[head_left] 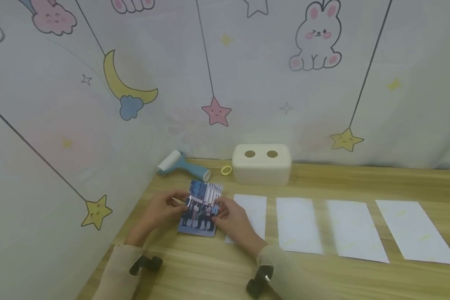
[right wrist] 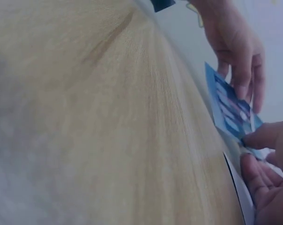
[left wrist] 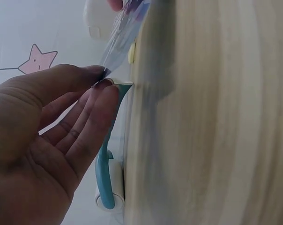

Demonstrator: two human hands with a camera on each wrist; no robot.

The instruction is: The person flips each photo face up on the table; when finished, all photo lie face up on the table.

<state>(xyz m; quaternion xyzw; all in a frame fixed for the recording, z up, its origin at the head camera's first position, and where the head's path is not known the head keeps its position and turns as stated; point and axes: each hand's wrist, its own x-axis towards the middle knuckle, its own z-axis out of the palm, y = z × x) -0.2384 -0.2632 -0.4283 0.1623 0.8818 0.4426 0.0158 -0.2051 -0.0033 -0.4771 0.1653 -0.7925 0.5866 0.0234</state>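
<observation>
Between the two hands is a photo print [head_left: 199, 208] of a group of people in front of tall buildings, held face up over the wooden table. My left hand [head_left: 166, 208] pinches its left edge between thumb and fingertips; the left wrist view shows that pinch on the thin edge of the photo [left wrist: 118, 47]. On the opposite edge, the right hand [head_left: 233, 216] grips the photo with thumb and fingers. In the right wrist view both hands hold the print [right wrist: 230, 105], which stands tilted there. Just right of it lies a white sheet [head_left: 252, 208], partly covered by the right hand.
Three more white sheets [head_left: 299, 225] lie in a row to the right. Behind stand a cream box with two holes [head_left: 262, 168], a small yellow ring [head_left: 226, 170] and a blue-handled lint roller [head_left: 183, 165]. A cartoon-printed curtain [head_left: 165, 137] borders the table [head_left: 195, 275] at back and left.
</observation>
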